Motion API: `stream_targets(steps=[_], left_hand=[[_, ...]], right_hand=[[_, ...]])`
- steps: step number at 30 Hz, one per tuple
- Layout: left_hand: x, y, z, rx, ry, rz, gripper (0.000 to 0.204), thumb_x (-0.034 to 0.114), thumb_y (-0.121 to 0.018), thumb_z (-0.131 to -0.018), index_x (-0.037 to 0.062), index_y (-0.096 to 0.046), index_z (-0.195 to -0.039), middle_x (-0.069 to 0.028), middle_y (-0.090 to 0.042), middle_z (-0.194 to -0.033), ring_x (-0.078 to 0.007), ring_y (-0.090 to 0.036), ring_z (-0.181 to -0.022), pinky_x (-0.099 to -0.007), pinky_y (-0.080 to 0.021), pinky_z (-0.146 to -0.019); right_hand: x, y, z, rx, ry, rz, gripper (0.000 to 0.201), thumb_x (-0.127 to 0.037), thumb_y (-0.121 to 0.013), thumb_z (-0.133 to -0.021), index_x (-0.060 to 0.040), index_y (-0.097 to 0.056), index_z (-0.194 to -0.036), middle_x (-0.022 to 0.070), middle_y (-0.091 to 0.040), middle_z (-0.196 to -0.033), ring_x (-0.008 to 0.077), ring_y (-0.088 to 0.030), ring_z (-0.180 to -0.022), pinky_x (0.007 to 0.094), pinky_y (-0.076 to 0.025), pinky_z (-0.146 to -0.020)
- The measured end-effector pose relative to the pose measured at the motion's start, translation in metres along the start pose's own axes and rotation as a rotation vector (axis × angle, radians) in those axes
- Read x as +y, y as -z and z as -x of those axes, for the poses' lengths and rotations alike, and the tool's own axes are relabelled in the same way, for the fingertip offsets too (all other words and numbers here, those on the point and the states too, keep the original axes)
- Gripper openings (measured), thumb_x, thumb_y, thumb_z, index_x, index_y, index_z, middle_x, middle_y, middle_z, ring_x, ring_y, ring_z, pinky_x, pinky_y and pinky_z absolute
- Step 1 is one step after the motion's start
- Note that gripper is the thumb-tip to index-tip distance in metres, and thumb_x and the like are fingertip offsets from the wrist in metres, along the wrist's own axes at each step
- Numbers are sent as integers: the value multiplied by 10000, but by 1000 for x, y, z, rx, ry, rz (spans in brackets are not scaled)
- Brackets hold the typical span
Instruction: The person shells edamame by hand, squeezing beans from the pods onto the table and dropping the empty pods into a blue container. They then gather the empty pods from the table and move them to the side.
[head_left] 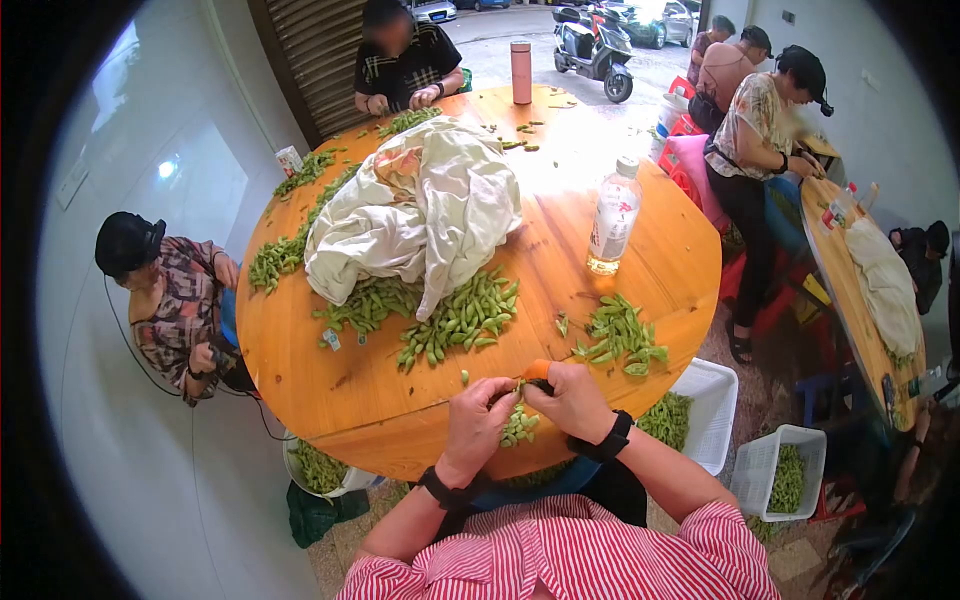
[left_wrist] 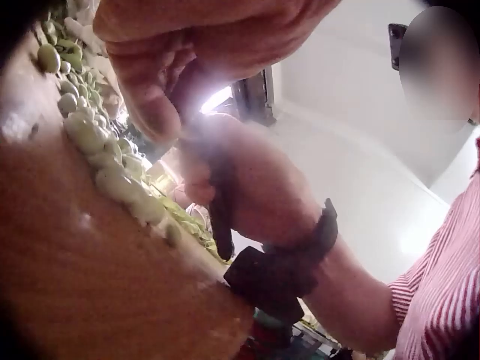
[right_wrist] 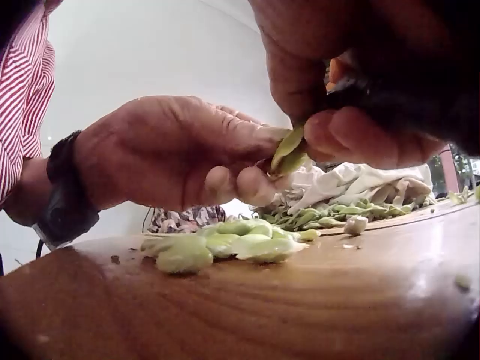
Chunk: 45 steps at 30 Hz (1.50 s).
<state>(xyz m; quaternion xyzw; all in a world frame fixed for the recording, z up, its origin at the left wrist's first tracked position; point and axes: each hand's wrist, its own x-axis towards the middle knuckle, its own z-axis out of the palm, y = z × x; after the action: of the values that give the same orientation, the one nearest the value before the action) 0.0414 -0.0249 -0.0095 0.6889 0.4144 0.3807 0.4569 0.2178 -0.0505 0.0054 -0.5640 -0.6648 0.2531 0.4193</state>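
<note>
A small green bean pod [right_wrist: 289, 152] is pinched between both hands just above the table. My left hand [head_left: 480, 422] holds it from the left by thumb and fingertips. From the other side my right hand [head_left: 575, 400] grips it with thumb and fingers, an orange cover [head_left: 537, 370] showing on one finger. Close below the hands lies a pile of pale shelled beans [right_wrist: 225, 244] on the wood, also seen as beans [left_wrist: 112, 169] in the left wrist view. There the fingertips overlap and hide the pod.
Unshelled pods [head_left: 622, 335] lie right of the hands, more pods [head_left: 460, 320] ahead by a big cloth bundle [head_left: 420, 200]. A bottle [head_left: 614, 215] stands on the round table [head_left: 350, 400]. White baskets [head_left: 715, 400] are at the right edge. Other people sit around.
</note>
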Motion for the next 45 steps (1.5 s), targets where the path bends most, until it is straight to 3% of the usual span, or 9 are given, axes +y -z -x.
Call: stream_targets(steps=[4, 8, 10, 13, 18, 21, 26, 39, 45], left_hand=[[4, -1, 3, -47, 229, 290, 179, 91, -660, -926, -28, -669, -1059, -12, -663, -825, -71, -610, -690, -214, -516, -644], [4, 1, 1, -99, 307, 439, 175, 101, -659, -932, -20, -671, -1058, -10, -663, -813, -68, -611, -688, -215, -518, -640], [8, 7, -3, -142, 364, 506, 166, 99, -654, -930, -10, -671, -1055, 6, -648, -789, -65, -596, -668, -210, -501, -625], [2, 13, -4, -58, 293, 297, 161, 106, -655, -927, 4, -670, -1050, 25, -627, -760, -61, -571, -634, -203, -482, -607], [0, 34, -1, -30, -7, -176, 124, 51, -658, -870, -21, -670, -970, -18, -626, -802, -86, -580, -702, -240, -477, -636], [6, 38, 4, -171, -1, -160, 126, 22, -639, -849, -33, -665, -959, -65, -636, -857, -129, -605, -759, -264, -482, -664], [-12, 59, -17, 45, -135, -398, 153, 41, -619, -848, -21, -653, -984, -179, -643, -907, -355, -633, -825, -403, -509, -732], [-5, 24, -22, -229, -191, -431, 114, 51, -617, -845, -11, -652, -935, -191, -637, -900, -364, -633, -847, -404, -511, -748], [-1, 36, -58, -95, -260, -569, 201, 61, -633, -849, 17, -614, -1044, -194, -633, -945, -384, -632, -872, -457, -514, -752]], right_hand=[[2, 0, 2, -40, -140, -126, 99, -105, -638, -841, -8, -656, -855, 97, -532, -615, 97, -522, -530, 285, -418, -495], [12, -9, 2, -63, -306, -434, 104, -106, -636, -851, -6, -653, -829, 34, -533, -610, 71, -494, -539, 262, -398, -493], [10, -4, -3, -125, -339, -482, 163, -134, -631, -828, 20, -606, -783, 164, -511, -578, 147, -498, -499, 333, -411, -488], [19, 3, -11, -82, -94, -107, 119, -112, -641, -854, 7, -649, -850, 32, -535, -605, 62, -507, -563, 262, -417, -513], [26, 37, -16, 19, -126, 358, 138, -134, -627, -809, -1, -644, -843, 233, -632, -739, 397, -646, -719, 452, -512, -636], [33, 53, -19, 90, -129, 568, 182, -121, -620, -813, -11, -633, -957, 229, -645, -787, 390, -656, -755, 469, -523, -673], [20, 67, -18, 216, -109, 664, 172, -89, -611, -810, 4, -589, -953, 195, -615, -872, 379, -646, -813, 469, -528, -681], [10, -14, -4, -248, 110, 377, 107, -73, -573, -831, -4, -556, -911, 217, -595, -882, 416, -624, -832, 497, -515, -699], [-4, 3, -3, -346, -6, 244, 143, -73, -555, -838, 23, -535, -942, 265, -606, -905, 446, -622, -864, 519, -505, -739]])
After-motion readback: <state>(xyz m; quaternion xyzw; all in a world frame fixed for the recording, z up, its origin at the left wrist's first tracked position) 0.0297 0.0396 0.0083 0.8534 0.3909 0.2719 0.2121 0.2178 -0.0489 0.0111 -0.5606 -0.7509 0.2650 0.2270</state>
